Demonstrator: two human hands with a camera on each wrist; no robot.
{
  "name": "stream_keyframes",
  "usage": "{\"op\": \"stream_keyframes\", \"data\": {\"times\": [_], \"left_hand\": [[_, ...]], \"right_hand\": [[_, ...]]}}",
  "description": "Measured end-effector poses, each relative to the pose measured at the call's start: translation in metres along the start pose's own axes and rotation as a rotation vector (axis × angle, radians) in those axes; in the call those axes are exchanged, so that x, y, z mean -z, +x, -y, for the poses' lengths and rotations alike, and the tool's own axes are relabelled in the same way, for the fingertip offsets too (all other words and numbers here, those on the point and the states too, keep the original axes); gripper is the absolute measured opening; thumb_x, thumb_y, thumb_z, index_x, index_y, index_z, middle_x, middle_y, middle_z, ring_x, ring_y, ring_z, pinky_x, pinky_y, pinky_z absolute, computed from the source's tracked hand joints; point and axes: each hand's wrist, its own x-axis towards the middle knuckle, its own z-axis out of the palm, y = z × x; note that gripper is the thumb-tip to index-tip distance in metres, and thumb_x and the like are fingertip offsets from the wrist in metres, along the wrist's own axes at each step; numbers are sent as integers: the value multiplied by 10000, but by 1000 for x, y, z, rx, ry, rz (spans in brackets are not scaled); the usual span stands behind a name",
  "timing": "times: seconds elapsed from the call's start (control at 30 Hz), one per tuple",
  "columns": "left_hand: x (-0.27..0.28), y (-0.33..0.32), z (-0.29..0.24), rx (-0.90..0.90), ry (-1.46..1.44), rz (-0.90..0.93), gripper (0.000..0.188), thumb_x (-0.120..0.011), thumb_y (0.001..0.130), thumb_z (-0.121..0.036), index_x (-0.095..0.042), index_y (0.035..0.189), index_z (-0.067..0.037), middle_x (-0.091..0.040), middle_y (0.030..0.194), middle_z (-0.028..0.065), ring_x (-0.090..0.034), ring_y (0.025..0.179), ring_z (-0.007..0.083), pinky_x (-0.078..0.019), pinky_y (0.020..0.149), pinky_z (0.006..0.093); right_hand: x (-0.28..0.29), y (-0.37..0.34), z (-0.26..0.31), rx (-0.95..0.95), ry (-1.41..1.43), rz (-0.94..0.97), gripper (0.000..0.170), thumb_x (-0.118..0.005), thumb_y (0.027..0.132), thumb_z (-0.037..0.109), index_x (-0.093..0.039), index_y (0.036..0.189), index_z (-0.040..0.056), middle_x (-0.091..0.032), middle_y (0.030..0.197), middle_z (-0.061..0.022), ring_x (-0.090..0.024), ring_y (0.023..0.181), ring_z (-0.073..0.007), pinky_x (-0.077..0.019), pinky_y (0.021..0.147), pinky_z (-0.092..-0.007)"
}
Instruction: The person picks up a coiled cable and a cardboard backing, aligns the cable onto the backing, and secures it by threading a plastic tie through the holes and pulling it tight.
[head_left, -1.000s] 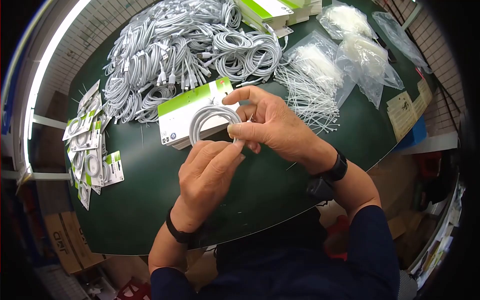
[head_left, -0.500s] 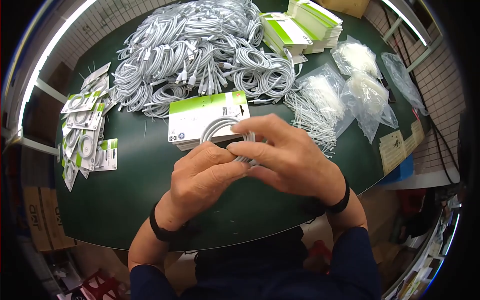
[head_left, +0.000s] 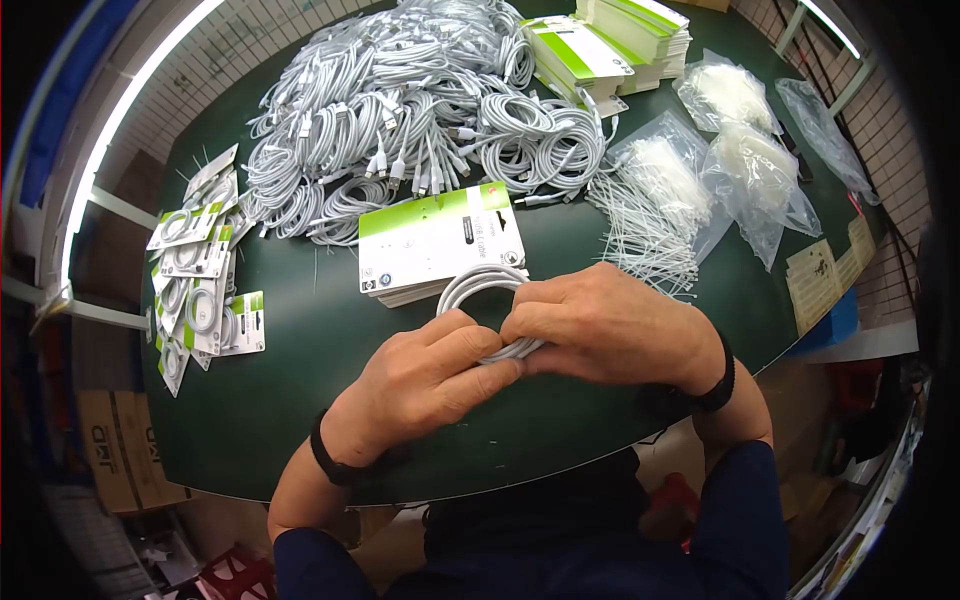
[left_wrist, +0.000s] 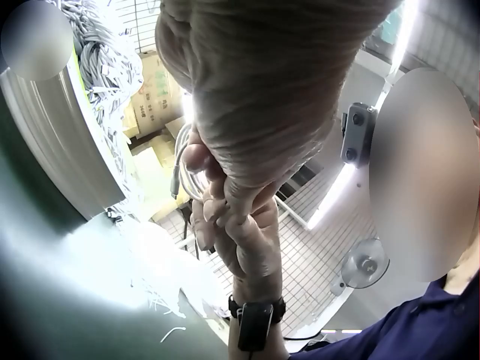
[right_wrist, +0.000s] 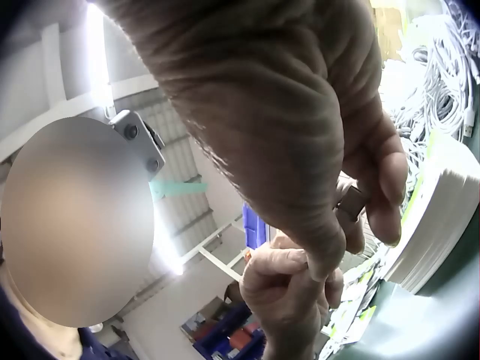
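A dark green table (head_left: 290, 400) with a curved near edge spreads beneath both hands. Just beyond the left hand (head_left: 422, 378) lies a low stack of green-and-white cards (head_left: 420, 240); farther out rises a broad heap of coiled pale cables (head_left: 350, 110). Well left of that hand, carded cables (head_left: 208, 262) overlap in a loose pile. Beyond the right hand (head_left: 622, 330), thin white ties (head_left: 645, 240) fan out from a clear bag (head_left: 695, 150), with taller card stacks (head_left: 585, 50) farthest off. To its right lie more filled bags (head_left: 765, 170) and, near the edge, yellowish paper (head_left: 815, 280).
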Motion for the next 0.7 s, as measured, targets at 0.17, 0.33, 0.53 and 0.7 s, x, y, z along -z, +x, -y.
{"op": "stream_keyframes", "data": {"times": [0.17,0.33,0.53,0.7], "left_hand": [[3,2,4,4,-26,-64,330,-791,701,-3,-780,1027,-54,-674,932,65,-642,741,208,-524,525,305],[7,6,8,38,-61,-50,260,-850,728,3,-797,973,-66,-708,853,67,-659,699,213,-535,572,306],[-2,4,23,-27,-43,-22,295,-828,729,20,-784,1011,-56,-703,947,84,-678,782,226,-558,594,309],[-5,9,23,78,-77,-163,312,-854,749,-26,-770,1050,-45,-712,1114,126,-707,959,270,-598,732,351]], "right_hand": [[-2,-2,-2,47,126,-167,298,-837,818,115,-679,1068,77,-714,973,-63,-731,853,-285,-580,645,-375],[-9,-2,-7,97,170,-299,269,-839,817,93,-707,1050,74,-732,953,-64,-739,827,-277,-591,657,-378],[-12,-5,-13,128,138,-351,256,-847,807,85,-721,1029,64,-738,952,-66,-742,818,-268,-596,653,-371],[-14,-6,-19,110,48,-434,263,-848,801,66,-724,1032,60,-737,953,-82,-740,817,-272,-594,657,-366]]}}
